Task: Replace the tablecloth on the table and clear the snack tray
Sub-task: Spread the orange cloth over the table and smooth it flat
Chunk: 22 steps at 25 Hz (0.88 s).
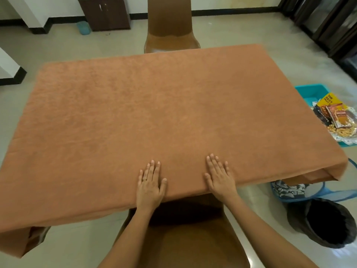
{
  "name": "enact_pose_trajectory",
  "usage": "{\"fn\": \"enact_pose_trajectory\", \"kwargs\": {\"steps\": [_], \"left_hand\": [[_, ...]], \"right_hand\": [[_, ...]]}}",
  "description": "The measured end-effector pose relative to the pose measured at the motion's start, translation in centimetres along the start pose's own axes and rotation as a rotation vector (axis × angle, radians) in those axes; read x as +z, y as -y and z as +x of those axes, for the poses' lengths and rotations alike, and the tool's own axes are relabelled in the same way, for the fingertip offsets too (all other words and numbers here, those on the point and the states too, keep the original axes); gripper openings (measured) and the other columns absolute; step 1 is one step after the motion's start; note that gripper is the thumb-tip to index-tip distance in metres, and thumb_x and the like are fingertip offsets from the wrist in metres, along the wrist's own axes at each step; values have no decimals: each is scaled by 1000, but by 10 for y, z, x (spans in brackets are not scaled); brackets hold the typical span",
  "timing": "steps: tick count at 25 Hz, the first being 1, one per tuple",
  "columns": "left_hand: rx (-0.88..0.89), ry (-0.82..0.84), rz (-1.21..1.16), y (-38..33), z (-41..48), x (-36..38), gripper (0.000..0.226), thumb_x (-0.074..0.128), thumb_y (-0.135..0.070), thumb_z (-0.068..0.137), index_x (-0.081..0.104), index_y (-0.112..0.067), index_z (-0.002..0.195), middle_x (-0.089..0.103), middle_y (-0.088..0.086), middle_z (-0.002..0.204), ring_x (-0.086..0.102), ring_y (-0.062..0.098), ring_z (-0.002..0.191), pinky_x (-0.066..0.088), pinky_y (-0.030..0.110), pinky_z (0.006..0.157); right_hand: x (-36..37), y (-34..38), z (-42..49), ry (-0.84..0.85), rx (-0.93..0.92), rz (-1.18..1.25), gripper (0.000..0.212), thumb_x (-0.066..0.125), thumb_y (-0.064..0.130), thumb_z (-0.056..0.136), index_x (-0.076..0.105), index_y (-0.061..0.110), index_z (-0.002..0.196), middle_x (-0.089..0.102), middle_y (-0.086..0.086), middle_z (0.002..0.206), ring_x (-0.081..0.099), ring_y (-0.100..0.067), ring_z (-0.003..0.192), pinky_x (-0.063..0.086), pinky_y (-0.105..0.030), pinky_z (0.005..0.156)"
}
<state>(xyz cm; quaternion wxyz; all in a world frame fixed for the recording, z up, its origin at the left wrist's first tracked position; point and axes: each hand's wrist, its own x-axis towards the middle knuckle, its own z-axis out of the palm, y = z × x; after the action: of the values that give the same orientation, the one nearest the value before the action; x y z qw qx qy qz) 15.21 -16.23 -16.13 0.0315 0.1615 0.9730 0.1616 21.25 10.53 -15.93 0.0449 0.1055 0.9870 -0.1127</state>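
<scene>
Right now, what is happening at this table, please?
A person is laying an orange-brown tablecloth over the table. The left hand and the right hand press flat on it near the close edge, fingers straight. The cloth covers the whole top and hangs over the sides. The snack tray, with packets on it, sits on the floor to the right, beside a teal bin.

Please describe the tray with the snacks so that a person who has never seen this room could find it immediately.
Start from the table covered by the orange-brown tablecloth and look at the floor past its right edge. There, beside a teal bin, lies the snack tray, partly hidden by the cloth. It alone holds packets, one yellow with black print and one dark labelled almonds; the black bag-lined bin nearer the person holds none.
</scene>
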Motion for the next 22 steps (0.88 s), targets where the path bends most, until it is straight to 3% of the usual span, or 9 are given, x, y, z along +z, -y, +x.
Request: {"fn": "enact_pose_trajectory", "kwargs": {"steps": [2,5,9,12,16,19,22], "left_hand": [[-38,-21,-15,-10,2,1,65,24,-49,93,29,-17,149,25,4,156,19,17,145,4,39,119],[-114,-89,-94,-37,12,4,63,26,-44,91,41,-8,141,36,11,151,27,24,142,9,44,119],[17,-14,-198,-104,37,20,62,15,-46,96,24,-18,150,16,4,159,7,16,147,2,39,120],[86,51,-123,-126,51,31,60,7,-51,96,13,-28,152,4,-4,158,-1,14,147,-3,37,120],[46,1,15,-129,51,42,58,25,-47,93,29,-28,149,24,-1,157,16,16,146,4,40,119],[-105,-66,-9,-152,58,48,58,31,-43,88,48,-19,138,41,6,149,31,23,141,13,46,118],[-119,-64,-91,-209,69,62,58,32,-40,91,47,-12,139,41,10,148,34,26,140,15,45,118]], "right_hand": [[-11,-27,-2,2,58,12,71,0,57,92,5,19,152,0,6,157,-1,-12,147,-10,-34,118],[-10,-5,6,-10,31,48,69,6,46,92,5,10,151,-1,-2,157,0,-19,148,-10,-32,118],[2,32,14,-6,-109,127,60,21,36,97,18,8,150,9,-4,157,9,-20,147,-2,-34,117],[5,4,15,-47,-166,74,58,26,35,97,26,11,149,20,-3,156,20,-19,145,8,-40,116],[-5,-60,23,-48,-100,8,60,27,40,97,25,15,151,21,0,157,19,-16,145,4,-39,117],[-22,-106,28,-50,-3,20,62,26,40,95,26,12,150,24,-3,156,22,-18,144,-2,-36,117],[-27,-107,40,-32,14,61,63,29,36,93,32,3,146,30,-13,153,30,-27,141,-2,-35,116]]}}
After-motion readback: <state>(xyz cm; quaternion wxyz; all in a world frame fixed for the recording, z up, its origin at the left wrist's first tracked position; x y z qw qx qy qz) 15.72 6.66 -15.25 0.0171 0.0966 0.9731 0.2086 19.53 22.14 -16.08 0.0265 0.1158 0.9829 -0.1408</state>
